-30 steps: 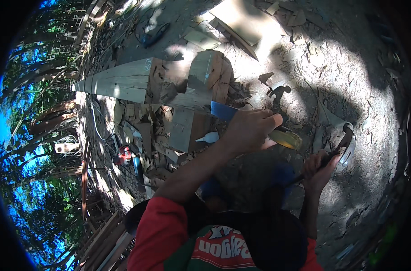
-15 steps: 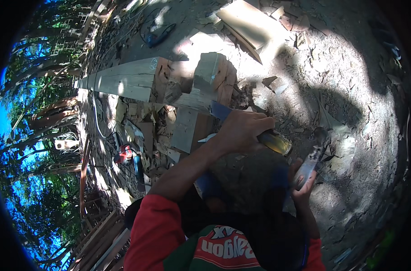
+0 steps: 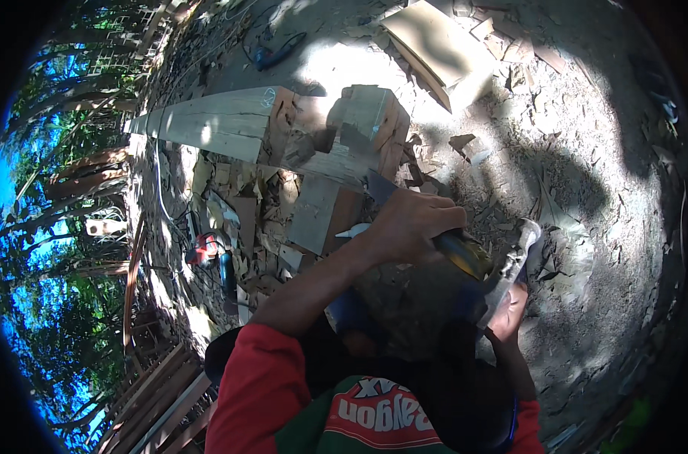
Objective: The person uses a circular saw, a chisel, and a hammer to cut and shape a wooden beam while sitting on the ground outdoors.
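My left hand [image 3: 416, 227] is wrapped round a chisel with a yellow and black handle [image 3: 465, 256]. Its wide grey blade points up and left toward a notched timber beam [image 3: 329, 165]; whether the edge touches the wood I cannot tell. My right hand [image 3: 509, 310] grips a long, pale, metallic-looking tool [image 3: 514, 253], blurred by motion, with a curved far end. That tool is slanted close beside the butt of the chisel handle. In front of my left forearm sits a squared wood block [image 3: 314, 216], against the beam's near side.
A tan board or box [image 3: 438, 45] lies at the far right. A blue power tool with a cord [image 3: 268, 57] is on the ground beyond the beam. At left rests a red and blue tool [image 3: 211, 250]. Wood chips litter the dirt; planks [image 3: 158, 393] are stacked at lower left.
The tool in my right hand has swung, its far end tilting, and now lies closer to the chisel handle. My left hand keeps its grip on the chisel. The view has shifted slightly.
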The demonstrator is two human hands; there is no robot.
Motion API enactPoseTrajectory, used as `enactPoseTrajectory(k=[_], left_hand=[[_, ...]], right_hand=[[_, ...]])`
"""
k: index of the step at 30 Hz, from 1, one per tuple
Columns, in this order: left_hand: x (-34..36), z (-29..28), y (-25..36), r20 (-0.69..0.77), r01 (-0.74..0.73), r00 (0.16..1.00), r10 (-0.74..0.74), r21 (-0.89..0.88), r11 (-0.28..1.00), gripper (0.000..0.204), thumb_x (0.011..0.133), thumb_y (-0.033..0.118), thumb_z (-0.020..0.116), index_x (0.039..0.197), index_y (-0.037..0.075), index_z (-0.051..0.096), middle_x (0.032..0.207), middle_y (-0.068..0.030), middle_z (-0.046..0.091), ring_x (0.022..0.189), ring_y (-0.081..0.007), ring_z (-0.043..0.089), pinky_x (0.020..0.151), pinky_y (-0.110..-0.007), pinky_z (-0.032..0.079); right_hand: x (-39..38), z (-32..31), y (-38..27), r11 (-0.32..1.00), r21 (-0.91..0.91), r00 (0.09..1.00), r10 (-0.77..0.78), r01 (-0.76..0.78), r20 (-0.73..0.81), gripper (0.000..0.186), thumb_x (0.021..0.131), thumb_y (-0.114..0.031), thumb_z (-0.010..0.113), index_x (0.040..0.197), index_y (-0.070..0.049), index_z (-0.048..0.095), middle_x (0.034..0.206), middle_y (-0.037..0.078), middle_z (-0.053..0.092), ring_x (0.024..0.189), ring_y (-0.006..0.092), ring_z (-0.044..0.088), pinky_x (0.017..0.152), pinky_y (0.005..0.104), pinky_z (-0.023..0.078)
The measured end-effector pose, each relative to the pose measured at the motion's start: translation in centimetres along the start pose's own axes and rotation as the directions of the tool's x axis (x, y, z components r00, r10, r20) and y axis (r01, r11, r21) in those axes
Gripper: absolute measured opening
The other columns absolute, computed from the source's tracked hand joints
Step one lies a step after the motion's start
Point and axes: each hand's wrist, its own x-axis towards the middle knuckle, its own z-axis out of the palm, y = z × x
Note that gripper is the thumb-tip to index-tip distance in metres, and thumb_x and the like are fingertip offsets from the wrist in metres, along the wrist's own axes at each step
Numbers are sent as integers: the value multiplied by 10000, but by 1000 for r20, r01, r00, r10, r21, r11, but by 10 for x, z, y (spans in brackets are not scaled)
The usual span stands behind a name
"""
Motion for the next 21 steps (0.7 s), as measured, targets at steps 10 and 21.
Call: enactPoseTrajectory(k=[10,21], left_hand=[[-14,-9,-10,-42,39,998,-37,45,998,320,640,237,823,861,137,616,747,-18,622,687,-243,663,585,-389,505],[-33,-15,-23,-116,174,979,-168,40,984,334,599,148,823,856,111,613,734,-52,593,657,-250,634,590,-366,493]], right_hand=[[18,10,-4,979,184,996,73,-82,55,483,984,-418,561,762,11,568,584,27,487,555,124,486,524,325,355],[12,14,4,973,97,952,182,-211,245,569,971,-541,507,867,5,632,592,87,476,538,212,511,554,342,444]])
